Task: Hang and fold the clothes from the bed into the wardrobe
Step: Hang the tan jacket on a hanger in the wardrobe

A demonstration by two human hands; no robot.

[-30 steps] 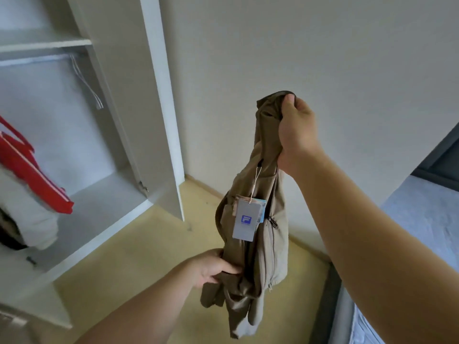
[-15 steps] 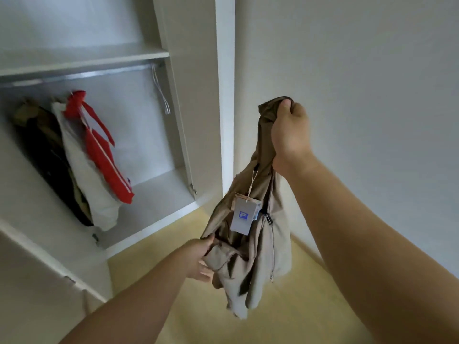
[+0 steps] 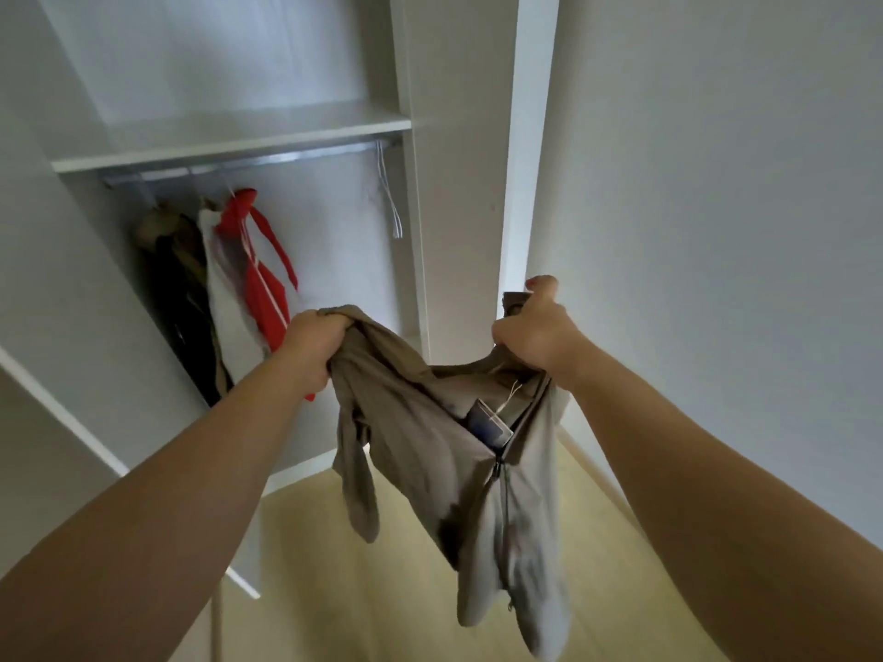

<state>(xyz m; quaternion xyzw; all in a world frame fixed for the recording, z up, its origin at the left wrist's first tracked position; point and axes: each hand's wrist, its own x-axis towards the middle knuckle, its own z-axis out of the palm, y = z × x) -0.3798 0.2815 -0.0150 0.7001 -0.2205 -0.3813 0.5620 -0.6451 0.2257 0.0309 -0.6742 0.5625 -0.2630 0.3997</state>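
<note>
The wall (image 3: pixel 716 183) takes up the right side, pale and plain. To its left the wardrobe (image 3: pixel 458 183) stands open, white inside, with a door (image 3: pixel 62 408) swung out at the lower left. Below lies the floor (image 3: pixel 382 590), light wood.

The jacket (image 3: pixel 420 432), khaki, is in the air in front of the wardrobe, over the floor and low of the rail. Its top edge is stretched between the two hands, sagging a little in the middle. The rest hangs down in loose folds, one sleeve dangling on the left and the longer part on the right. Motion blurs its lower end.

Three clothes hang at the left end of the wardrobe, close together: a dark one (image 3: pixel 177 289) furthest left, a white one (image 3: pixel 224 298) beside it, and a red one (image 3: pixel 265 289) on the right. Above them runs a shelf (image 3: pixel 239 140), and just under it the rail (image 3: pixel 248 161), a metal bar.

Both bare arms reach forward. The left hand (image 3: pixel 313 341) has its fingers curled tight round a bunch of cloth at the jacket's left top corner. The right hand (image 3: pixel 535 332) is a fist clenched on the right top corner, with one digit sticking up above it.

A thin white hanger (image 3: pixel 389 198) hangs bare at the right end of the rail, well apart from the hung clothes. A tag (image 3: pixel 487 425) on a string lies in the jacket's open front, tilted, its print too blurred to read. Just below it the zip (image 3: pixel 497 470) runs down the front
</note>
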